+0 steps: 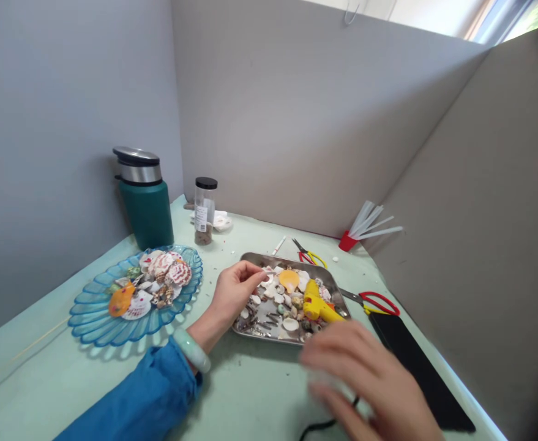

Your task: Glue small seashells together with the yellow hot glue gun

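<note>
My left hand [236, 291], with a pale green bangle [190, 350] at the wrist, reaches over the left side of a metal tray [269, 338]. Its thumb and forefinger are pinched together; anything small between them is too hard to make out. Shells [290, 324] of several kinds fill the tray, with an orange scallop shell [289, 280] among them. A yellow glue gun [317, 306] lies on its right side. In front of the tray, my right hand [365, 373] is smeared by motion. Something pale shows below its fingers, but I cannot tell whether it is held.
At left, a blue scalloped plate [85, 324] carries shells. Behind stand a green bottle [147, 211] and a clear jar [204, 214]. Scissors [379, 303], a black slab [420, 367] and a red cup [347, 241] of glue sticks lie right. A black cord [317, 427] runs in front.
</note>
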A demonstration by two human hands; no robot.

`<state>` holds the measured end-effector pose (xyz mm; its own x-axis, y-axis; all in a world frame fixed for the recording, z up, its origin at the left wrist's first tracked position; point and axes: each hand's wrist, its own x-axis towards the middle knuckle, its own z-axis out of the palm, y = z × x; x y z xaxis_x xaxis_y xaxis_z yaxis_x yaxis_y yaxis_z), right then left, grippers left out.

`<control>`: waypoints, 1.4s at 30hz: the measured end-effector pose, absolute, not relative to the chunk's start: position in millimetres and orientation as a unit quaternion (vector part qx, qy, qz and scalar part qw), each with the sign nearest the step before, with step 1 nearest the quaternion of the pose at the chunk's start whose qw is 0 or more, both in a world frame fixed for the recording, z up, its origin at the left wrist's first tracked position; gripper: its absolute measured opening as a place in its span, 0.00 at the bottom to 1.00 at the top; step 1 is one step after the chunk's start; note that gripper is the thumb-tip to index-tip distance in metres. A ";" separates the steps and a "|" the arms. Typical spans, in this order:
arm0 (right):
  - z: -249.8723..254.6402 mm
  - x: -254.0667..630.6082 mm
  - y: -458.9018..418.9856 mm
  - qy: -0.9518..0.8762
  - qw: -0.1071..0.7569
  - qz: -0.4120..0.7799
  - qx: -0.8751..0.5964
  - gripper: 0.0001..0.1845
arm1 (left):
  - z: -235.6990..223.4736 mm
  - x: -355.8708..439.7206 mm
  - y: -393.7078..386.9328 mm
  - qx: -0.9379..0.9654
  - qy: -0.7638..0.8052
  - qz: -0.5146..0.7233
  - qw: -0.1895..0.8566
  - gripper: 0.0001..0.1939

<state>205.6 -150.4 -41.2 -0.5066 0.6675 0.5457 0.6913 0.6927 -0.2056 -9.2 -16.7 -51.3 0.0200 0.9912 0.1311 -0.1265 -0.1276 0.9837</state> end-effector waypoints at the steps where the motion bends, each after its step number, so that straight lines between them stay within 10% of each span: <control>1: -29.0 198.0 -132.2 -0.864 0.282 -0.029 -0.416 0.11 | -51.1 -9.1 -16.9 0.510 0.426 0.555 0.501 0.08; 8: -22.6 172.1 -59.6 -0.856 -0.040 -0.185 -0.481 0.07 | -49.8 -8.9 -17.9 0.508 0.424 0.556 0.502 0.08; 18: -34.5 165.4 -38.4 -0.885 -0.079 -0.144 -0.436 0.07 | -47.5 -9.8 -19.6 0.510 0.421 0.559 0.501 0.09; 27: -16.6 174.9 -39.1 -0.877 0.055 -0.088 -0.469 0.06 | -51.7 -9.3 -17.7 0.523 0.416 0.553 0.498 0.08; 33: -8.9 181.1 -43.1 -0.738 0.369 0.285 -0.488 0.07 | -52.7 -8.8 -18.5 0.538 0.430 0.527 0.498 0.09; 42: -28.8 174.9 -46.0 -0.529 0.496 0.529 -0.441 0.11 | -49.9 -8.2 -21.5 0.578 0.435 0.505 0.470 0.08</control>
<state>174.9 -46.0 -28.8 -0.1189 0.9912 0.0583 -0.0585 0.0516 -0.9970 -8.2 -21.5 -49.9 0.1098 0.9785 0.1743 0.0277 -0.1783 0.9836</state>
